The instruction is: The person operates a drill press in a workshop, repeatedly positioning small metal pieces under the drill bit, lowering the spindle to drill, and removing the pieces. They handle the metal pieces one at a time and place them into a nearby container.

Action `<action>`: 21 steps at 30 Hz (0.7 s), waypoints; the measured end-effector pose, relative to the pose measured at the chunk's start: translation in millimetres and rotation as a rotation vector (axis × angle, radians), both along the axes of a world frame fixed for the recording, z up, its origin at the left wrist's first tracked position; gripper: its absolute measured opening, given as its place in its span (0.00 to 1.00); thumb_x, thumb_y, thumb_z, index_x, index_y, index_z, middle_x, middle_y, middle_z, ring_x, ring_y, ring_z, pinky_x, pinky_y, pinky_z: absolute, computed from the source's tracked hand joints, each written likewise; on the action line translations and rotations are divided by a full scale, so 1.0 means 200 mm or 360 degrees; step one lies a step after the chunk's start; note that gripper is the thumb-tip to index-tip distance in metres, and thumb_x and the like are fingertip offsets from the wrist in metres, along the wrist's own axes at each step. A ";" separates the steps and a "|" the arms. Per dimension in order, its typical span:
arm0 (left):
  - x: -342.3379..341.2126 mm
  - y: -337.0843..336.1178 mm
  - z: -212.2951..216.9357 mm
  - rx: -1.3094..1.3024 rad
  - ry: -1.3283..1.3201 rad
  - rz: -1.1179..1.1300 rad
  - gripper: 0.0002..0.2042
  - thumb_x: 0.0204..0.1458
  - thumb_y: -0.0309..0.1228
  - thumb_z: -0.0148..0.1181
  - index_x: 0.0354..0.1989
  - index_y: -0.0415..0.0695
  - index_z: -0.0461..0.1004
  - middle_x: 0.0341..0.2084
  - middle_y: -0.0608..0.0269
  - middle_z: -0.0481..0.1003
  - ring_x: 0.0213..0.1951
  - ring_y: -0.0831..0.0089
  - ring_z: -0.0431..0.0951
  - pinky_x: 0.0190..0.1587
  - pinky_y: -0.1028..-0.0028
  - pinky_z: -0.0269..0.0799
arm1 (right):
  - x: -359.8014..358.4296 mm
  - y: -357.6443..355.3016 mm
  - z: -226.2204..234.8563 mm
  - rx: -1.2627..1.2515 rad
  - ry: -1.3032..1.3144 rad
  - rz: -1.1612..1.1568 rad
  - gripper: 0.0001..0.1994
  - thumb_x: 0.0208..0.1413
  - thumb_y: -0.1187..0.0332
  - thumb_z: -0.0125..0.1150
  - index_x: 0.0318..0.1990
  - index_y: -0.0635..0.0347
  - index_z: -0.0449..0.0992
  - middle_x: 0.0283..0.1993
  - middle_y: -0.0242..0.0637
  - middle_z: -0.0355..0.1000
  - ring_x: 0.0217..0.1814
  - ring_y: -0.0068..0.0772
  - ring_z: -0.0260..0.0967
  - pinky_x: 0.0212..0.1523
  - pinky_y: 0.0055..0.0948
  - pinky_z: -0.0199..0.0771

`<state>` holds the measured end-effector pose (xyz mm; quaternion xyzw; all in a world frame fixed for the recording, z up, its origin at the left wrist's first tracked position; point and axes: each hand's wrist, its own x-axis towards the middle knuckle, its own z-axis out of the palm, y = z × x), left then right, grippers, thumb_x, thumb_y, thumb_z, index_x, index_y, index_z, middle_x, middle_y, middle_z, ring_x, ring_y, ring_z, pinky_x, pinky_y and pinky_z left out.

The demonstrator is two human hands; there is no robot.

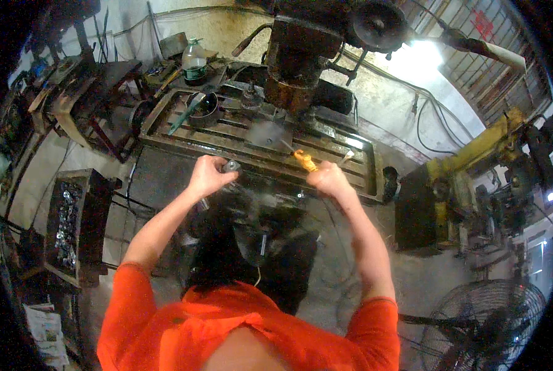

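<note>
My right hand point(329, 179) is closed round a yellow air blow gun point(305, 161). Its thin nozzle points up and left over the slotted machine table point(227, 147), where a pale blurred haze point(269, 133) hangs near the tip. In my left hand point(208, 176) is a small grey metal block point(231, 166) with what looks like a hole, pinched between thumb and fingers at the table's front edge. Part of the block is hidden by the fingers. The dark machine head and spindle point(292, 77) stand over the far side of the table.
On the table's left part sits a dark round pot point(203, 114) with a green-handled brush point(184, 115). Behind it stands a clear plastic bottle point(194, 62). A box of metal pieces point(67, 226) is at left, a yellow machine point(474, 148) at right, a fan point(486, 328) lower right.
</note>
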<state>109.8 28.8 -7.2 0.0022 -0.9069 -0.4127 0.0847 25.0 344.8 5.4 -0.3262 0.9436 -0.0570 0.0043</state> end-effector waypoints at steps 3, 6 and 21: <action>-0.02 0.04 0.03 0.0037 0.0100 -0.0063 0.16 0.33 0.36 0.63 0.24 0.34 0.75 0.16 0.58 0.73 0.20 0.79 0.70 0.25 0.75 0.67 | -0.04 -0.02 -0.09 -0.0415 0.0060 -0.0529 0.11 0.39 0.65 0.48 0.17 0.64 0.70 0.22 0.49 0.70 0.24 0.44 0.70 0.25 0.35 0.70; -0.02 0.07 0.08 -0.0012 0.0029 -0.0062 0.18 0.32 0.38 0.63 0.27 0.34 0.75 0.17 0.56 0.74 0.21 0.78 0.72 0.27 0.74 0.69 | -0.03 -0.04 0.01 -0.0363 -0.0547 -0.0520 0.15 0.33 0.60 0.53 0.22 0.65 0.73 0.28 0.51 0.72 0.30 0.50 0.70 0.34 0.39 0.72; -0.45 0.17 0.03 0.1202 -0.0371 -0.0090 0.12 0.41 0.35 0.61 0.19 0.36 0.72 0.10 0.66 0.66 0.11 0.79 0.65 0.11 0.77 0.58 | 0.49 -0.01 0.22 -0.0593 -0.0835 -0.0666 0.10 0.32 0.68 0.53 0.19 0.70 0.69 0.15 0.50 0.63 0.17 0.34 0.64 0.23 0.36 0.64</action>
